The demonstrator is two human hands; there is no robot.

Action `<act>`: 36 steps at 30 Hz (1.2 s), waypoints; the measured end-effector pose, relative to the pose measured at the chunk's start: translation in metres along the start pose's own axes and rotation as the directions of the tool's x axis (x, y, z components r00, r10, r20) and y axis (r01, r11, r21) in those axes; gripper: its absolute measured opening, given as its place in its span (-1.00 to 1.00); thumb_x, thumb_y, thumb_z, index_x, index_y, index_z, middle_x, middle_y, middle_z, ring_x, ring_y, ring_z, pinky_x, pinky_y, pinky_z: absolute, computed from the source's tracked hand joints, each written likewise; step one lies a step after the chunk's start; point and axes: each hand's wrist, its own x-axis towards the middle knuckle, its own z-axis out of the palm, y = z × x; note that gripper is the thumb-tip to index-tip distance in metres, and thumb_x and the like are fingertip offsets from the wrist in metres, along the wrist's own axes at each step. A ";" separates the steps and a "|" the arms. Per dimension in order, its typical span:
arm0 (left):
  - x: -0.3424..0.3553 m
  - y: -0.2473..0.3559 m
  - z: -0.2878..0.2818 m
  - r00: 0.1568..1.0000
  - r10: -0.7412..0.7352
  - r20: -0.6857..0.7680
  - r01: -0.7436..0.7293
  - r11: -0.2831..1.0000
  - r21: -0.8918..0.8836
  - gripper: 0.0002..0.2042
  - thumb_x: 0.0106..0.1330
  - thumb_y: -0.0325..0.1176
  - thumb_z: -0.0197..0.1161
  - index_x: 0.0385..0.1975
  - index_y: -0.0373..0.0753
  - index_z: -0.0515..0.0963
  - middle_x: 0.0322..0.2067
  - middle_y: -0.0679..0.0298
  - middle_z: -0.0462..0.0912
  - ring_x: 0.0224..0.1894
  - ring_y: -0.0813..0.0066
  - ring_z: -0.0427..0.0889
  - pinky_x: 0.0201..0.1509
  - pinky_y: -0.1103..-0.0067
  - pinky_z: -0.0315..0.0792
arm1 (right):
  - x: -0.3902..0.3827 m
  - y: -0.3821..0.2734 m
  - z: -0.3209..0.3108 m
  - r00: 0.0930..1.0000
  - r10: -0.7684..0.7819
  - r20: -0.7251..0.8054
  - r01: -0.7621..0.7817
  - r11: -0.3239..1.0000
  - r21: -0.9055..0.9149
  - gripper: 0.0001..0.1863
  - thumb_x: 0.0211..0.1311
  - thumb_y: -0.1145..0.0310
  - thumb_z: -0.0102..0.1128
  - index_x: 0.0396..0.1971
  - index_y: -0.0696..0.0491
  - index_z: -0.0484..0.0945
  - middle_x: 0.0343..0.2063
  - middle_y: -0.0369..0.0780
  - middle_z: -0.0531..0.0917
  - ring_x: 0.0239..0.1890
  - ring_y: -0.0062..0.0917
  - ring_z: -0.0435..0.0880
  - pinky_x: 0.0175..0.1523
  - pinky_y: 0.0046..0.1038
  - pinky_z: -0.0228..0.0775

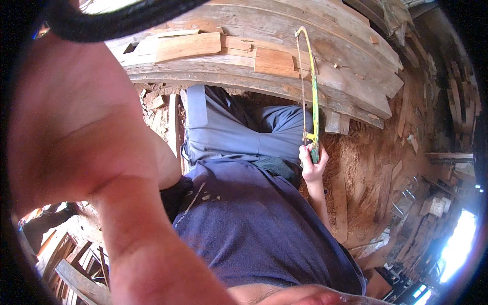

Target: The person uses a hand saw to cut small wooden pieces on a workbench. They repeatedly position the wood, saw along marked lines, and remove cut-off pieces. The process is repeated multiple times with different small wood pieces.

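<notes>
My right hand [312, 165] is closed around the handle of a bow saw [313, 96] with a yellow-green frame. The saw points up and away from me, and its far tip reaches over the weathered wooden bench [345, 61]. My left hand [76, 117] is raised very close to the camera and fills the left side. Its fingers run out of view at the top left, near a black strap [117, 23]. I cannot see whether it holds anything. Below are my dark blue shirt [254, 223] and grey trousers [229, 132].
Two flat wood offcuts [188, 46] [274, 62] lie on the bench planks. Sawdust and wood scraps [366, 168] cover the ground on the right. More planks and timber are stacked at the right edge [432, 203] and at the lower left [71, 264].
</notes>
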 end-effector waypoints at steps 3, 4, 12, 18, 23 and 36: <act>0.006 0.001 -0.005 1.000 -0.004 0.005 0.004 1.000 -0.006 -0.34 0.58 0.15 0.00 0.45 -0.24 0.36 0.41 -0.21 0.37 0.55 -0.13 0.23 0.59 -0.01 0.16 | 0.000 -0.003 0.002 0.999 0.042 0.005 -0.042 0.999 0.004 -0.80 0.37 0.44 0.41 -0.34 0.11 0.51 -0.53 -0.38 0.51 -0.51 -0.72 0.44 -0.35 -0.56 0.29; 0.006 0.000 -0.006 1.000 -0.006 0.008 0.006 1.000 -0.003 -0.34 0.58 0.15 0.00 0.45 -0.24 0.36 0.41 -0.21 0.37 0.55 -0.13 0.23 0.59 -0.01 0.16 | 0.001 -0.004 0.002 1.000 0.007 0.010 -0.007 1.000 -0.030 -0.81 0.36 0.44 0.41 -0.33 0.12 0.52 -0.53 -0.38 0.51 -0.51 -0.72 0.45 -0.35 -0.57 0.29; 0.009 -0.003 -0.009 1.000 0.002 0.014 -0.002 1.000 -0.002 -0.33 0.57 0.16 0.00 0.46 -0.24 0.36 0.42 -0.22 0.36 0.55 -0.14 0.22 0.59 -0.02 0.15 | 0.050 -0.014 0.015 0.980 -0.195 -0.026 0.191 0.975 -0.117 -0.81 0.38 0.42 0.43 -0.33 0.08 0.54 -0.52 -0.41 0.53 -0.47 -0.73 0.48 -0.34 -0.57 0.32; 0.007 0.000 -0.011 1.000 -0.005 0.018 0.005 1.000 -0.004 -0.33 0.57 0.17 0.00 0.46 -0.23 0.36 0.42 -0.22 0.36 0.55 -0.14 0.22 0.59 -0.02 0.14 | 0.125 -0.014 0.042 0.999 -0.002 -0.046 0.014 0.964 0.266 -0.78 0.46 0.36 0.39 -0.33 0.00 0.48 -0.58 -0.46 0.49 -0.66 -0.84 0.36 -0.57 -0.67 0.15; 0.005 0.005 -0.010 1.000 -0.011 0.018 0.010 1.000 0.014 -0.32 0.57 0.18 0.00 0.46 -0.23 0.35 0.42 -0.23 0.35 0.55 -0.15 0.22 0.60 -0.02 0.13 | 0.124 0.001 0.054 0.995 -0.055 -0.088 0.063 0.993 0.095 -0.74 0.46 0.44 0.36 -0.42 -0.01 0.46 -0.64 -0.45 0.48 -0.70 -0.81 0.37 -0.60 -0.61 0.14; 0.003 0.008 -0.015 1.000 -0.025 0.019 0.024 1.000 0.017 -0.31 0.56 0.20 0.00 0.46 -0.23 0.35 0.43 -0.24 0.34 0.56 -0.16 0.21 0.60 -0.02 0.12 | 0.142 -0.002 0.061 0.998 0.057 -0.034 -0.052 0.990 0.131 -0.70 0.44 0.28 0.42 -0.48 0.02 0.55 -0.65 -0.48 0.48 -0.67 -0.80 0.38 -0.56 -0.59 0.16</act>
